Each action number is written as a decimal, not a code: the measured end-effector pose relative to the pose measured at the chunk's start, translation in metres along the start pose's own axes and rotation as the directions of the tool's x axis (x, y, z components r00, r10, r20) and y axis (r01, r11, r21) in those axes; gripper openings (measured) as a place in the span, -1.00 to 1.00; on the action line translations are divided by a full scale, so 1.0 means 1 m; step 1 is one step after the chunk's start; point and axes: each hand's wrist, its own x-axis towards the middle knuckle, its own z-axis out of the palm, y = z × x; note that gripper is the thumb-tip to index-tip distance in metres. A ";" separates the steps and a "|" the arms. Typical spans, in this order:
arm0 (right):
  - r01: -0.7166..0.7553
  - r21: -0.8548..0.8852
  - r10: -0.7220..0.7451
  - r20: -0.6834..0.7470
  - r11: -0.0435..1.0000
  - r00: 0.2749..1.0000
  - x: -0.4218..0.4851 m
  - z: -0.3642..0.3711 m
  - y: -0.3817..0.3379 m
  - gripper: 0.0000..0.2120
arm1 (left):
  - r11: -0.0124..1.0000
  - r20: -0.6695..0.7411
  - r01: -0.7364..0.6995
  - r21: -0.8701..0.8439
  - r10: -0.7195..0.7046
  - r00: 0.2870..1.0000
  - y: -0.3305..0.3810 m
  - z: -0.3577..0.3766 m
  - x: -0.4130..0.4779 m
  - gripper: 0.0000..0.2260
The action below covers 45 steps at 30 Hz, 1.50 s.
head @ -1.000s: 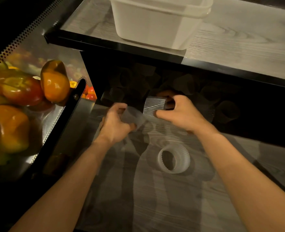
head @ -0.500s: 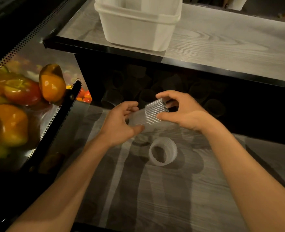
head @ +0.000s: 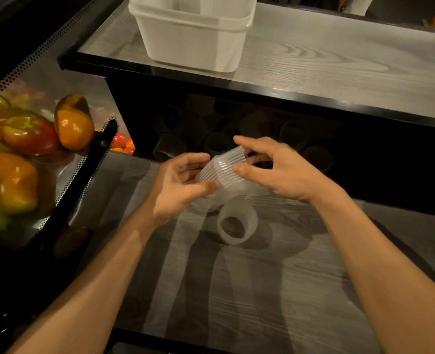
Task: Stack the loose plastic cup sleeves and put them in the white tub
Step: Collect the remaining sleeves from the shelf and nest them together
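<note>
The scene is dimly lit, with warm light falling from above and the far side. The far worktop (head: 339, 60) is lit brightest, while the recess beneath it is lost in black. Several overlapping shadows of the arms are cast across the near worktop (head: 237, 290). Straight edges are bowed by wide-angle distortion.

- both forearms are bare and reach forward from the bottom corners, coming close together at the hands.
- left hand (head: 179, 186) is half curled, palm turned right, thumb and fingers pinching.
- right hand (head: 275, 167) is opposite it, thumb and index finger closed, other fingers spread.
</note>
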 end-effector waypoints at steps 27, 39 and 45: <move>0.010 -0.051 -0.008 0.034 0.999 0.999 -0.055 0.028 0.037 -0.16 | 0.988 0.073 0.114 0.105 -0.122 0.990 -0.020 0.033 -0.041 -0.53; -0.197 0.072 0.185 0.151 0.978 0.971 -0.054 0.016 0.058 -0.04 | 0.917 0.151 0.272 0.293 -0.325 0.933 -0.027 0.030 -0.027 -0.47; -0.364 0.671 0.572 -0.111 0.647 0.813 -0.039 0.007 0.096 -0.70 | 0.908 0.001 0.245 0.339 -0.260 0.966 -0.016 0.042 0.004 -0.58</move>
